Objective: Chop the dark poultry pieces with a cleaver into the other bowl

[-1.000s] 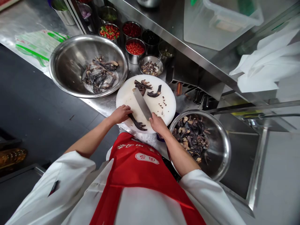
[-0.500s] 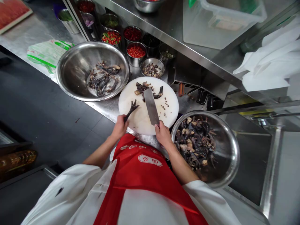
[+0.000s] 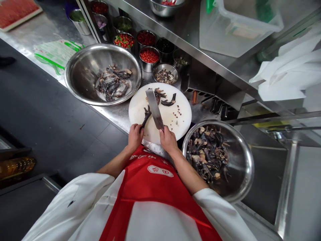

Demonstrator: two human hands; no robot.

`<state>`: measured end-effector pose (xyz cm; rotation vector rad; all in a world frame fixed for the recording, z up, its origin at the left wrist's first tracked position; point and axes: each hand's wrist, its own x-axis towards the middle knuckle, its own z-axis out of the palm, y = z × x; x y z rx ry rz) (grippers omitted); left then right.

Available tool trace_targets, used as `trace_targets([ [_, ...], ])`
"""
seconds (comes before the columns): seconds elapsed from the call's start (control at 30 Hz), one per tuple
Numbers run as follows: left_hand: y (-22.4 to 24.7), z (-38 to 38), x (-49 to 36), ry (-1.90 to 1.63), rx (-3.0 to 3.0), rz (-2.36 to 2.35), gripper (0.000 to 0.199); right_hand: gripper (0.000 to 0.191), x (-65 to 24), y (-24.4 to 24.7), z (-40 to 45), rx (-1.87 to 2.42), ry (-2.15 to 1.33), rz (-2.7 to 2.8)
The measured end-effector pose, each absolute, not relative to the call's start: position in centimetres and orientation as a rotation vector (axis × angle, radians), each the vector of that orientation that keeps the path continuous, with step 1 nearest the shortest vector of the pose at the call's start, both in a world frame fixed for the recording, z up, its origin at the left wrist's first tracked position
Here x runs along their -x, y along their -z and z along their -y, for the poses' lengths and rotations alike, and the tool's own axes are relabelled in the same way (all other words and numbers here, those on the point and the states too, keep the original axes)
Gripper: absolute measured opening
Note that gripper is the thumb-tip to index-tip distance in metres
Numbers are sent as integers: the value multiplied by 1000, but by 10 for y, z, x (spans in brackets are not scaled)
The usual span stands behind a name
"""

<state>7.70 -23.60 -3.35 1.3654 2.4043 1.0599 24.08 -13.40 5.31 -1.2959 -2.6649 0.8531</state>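
My left hand (image 3: 135, 135) is closed around the leg end of a black chicken foot (image 3: 146, 116), its toes pointing away from me over the round white cutting board (image 3: 136, 95). My right hand (image 3: 168, 139) grips a cleaver (image 3: 154, 108) by its handle, which the fingers cover. The broad blade slants across the board, just right of the foot's toes. Beyond the blade lie more dark chicken feet (image 3: 169, 100), partly hidden behind it. Small dark trimmings (image 3: 177, 113) are scattered on the board's right side.
A steel bowl (image 3: 75, 67) with several feet stands left, another bowl (image 3: 244, 160) heaped with dark feet right. Behind the board are a small bowl of trimmings (image 3: 165, 76) and cups of chopped chilli (image 3: 149, 56). A steel shelf (image 3: 185, 40) overhangs the counter. Knives sit in a rack (image 3: 209, 99).
My left hand has brought the chicken foot right and closer to the blade. The cleaver has shifted slightly left over the board. The whole view has also moved a little.
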Motion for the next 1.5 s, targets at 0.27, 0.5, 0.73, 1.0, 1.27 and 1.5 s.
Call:
trace_targets([
  [0.27, 36, 227, -70, -963, -1413, -2241, 20, 33, -240, -55, 139, 1287, -859, 2700],
  [0.5, 35, 235, -76, -1095, -1311, -2251, 20, 33, -220, -37, 142, 1326, -833, 2748],
  [0.73, 38, 240, -82, -1154, -1273, -2185, 19, 38, -214, -86, 138, 1355, -737, 2528],
  [1.0, 38, 237, -85, -1149, -1264, -2182, 15, 27, -197, -53, 142, 1474, -888, 2886],
  [1.27, 35, 234, -84, -1125, -1261, -2217, 12, 28, -204, -90, 131, 1394, -787, 2726],
  [1.5, 36, 234, -87, -1108, -1244, -2236, 11, 27, -197, -61, 133, 1392, -879, 2934],
])
